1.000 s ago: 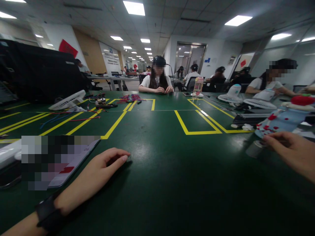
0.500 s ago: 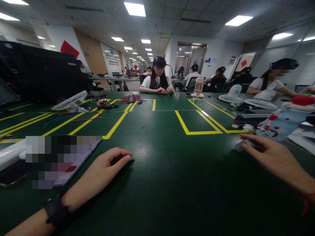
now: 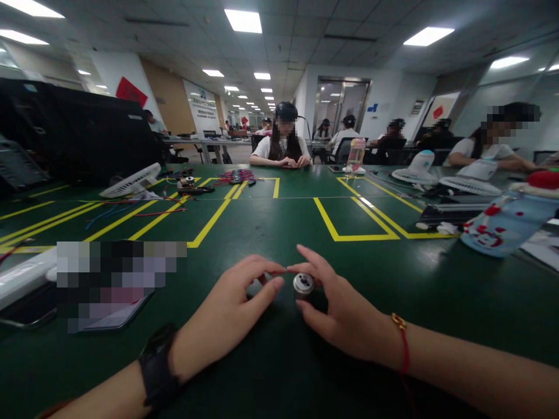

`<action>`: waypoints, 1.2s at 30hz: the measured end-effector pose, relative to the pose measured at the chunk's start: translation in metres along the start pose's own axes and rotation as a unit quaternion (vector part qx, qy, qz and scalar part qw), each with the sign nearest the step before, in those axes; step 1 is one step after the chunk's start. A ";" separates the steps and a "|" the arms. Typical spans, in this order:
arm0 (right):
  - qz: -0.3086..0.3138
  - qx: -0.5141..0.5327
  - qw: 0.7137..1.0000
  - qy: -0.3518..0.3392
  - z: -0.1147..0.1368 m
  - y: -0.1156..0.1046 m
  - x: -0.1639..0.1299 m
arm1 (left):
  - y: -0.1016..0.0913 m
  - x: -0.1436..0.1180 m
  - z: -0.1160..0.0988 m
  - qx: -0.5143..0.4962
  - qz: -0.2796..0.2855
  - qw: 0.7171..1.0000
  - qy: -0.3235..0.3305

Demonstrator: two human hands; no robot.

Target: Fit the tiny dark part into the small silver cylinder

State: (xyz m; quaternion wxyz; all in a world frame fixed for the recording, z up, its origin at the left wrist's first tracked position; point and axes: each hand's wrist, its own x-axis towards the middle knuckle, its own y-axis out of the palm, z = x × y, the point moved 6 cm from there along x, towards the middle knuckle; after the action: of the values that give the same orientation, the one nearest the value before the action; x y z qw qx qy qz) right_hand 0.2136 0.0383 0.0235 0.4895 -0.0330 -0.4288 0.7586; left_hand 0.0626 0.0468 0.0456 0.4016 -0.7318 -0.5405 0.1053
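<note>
A small metal motor point(image 3: 303, 283), a short silver cylinder with a stub shaft on its top face, is upright at the middle of the green table. Curled around it is my right hand point(image 3: 345, 305), thumb on the near side and fingers on the far side, with the index finger stretched out. Whether the motor's base touches the table cannot be made out. Just left of the motor, my left hand point(image 3: 240, 302) is empty, its thumb and fingers apart and their tips close to my right fingertips.
A light blue bottle point(image 3: 498, 233) stands at right, near small white fans point(image 3: 469, 177). At left lie a flat tablet-like thing point(image 3: 117, 317), a white fan point(image 3: 131, 181) and loose wires point(image 3: 161, 213). Yellow tape point(image 3: 367, 237) marks the table point(image 3: 262, 227). A person point(image 3: 283, 139) sits opposite.
My right hand has brought the motor from the right side, beside the bottle, to the middle. My left hand has moved right toward it, still empty.
</note>
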 end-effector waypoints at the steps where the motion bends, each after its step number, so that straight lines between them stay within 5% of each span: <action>1: -0.010 0.031 0.999 0.013 -0.006 0.000 -0.002 | 0.004 0.004 -0.010 -0.008 0.005 1.000 0.021; 5: -0.011 0.087 0.995 0.049 -0.018 -0.001 -0.007 | 0.012 0.018 -0.027 -0.033 0.018 0.998 0.040; 9: -0.011 0.018 0.998 0.058 -0.024 -0.015 -0.017 | 0.009 0.021 -0.010 -0.059 0.000 0.998 0.001; 18: -0.034 -0.099 0.992 0.072 -0.037 -0.042 -0.034 | 0.041 0.009 0.009 0.047 0.070 0.996 0.014; 21: -0.113 -0.160 0.975 0.107 -0.058 -0.082 -0.051 | 0.026 0.002 0.018 -0.001 0.055 0.998 -0.016; 24: -0.201 -0.260 0.922 0.203 -0.094 -0.146 -0.093 | 0.002 -0.009 0.043 -0.050 0.034 0.995 -0.081; 27: -0.211 -0.326 0.856 0.342 -0.134 -0.201 -0.142 | -0.015 -0.020 0.071 -0.103 0.028 0.980 -0.166; 29: -0.190 -0.347 0.834 0.384 -0.150 -0.220 -0.161 | -0.020 -0.024 0.082 -0.121 0.021 0.973 -0.196; 33: -0.245 -0.500 0.792 0.249 -0.122 -0.207 -0.142 | -0.019 -0.023 0.082 -0.131 0.007 0.971 -0.202; 34: -0.244 -0.518 0.798 0.186 -0.107 -0.189 -0.127 | -0.017 -0.023 0.080 -0.130 0.006 0.972 -0.196; 36: -0.174 -0.481 0.855 0.081 -0.078 -0.141 -0.093 | -0.014 -0.022 0.078 -0.123 0.003 0.975 -0.183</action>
State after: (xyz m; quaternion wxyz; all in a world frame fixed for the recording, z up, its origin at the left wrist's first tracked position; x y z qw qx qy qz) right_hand 0.3986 0.0366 0.0362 0.5698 -0.2502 -0.6978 0.3548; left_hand -0.0012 0.0659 -0.0017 0.2026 -0.7452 -0.6116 0.1718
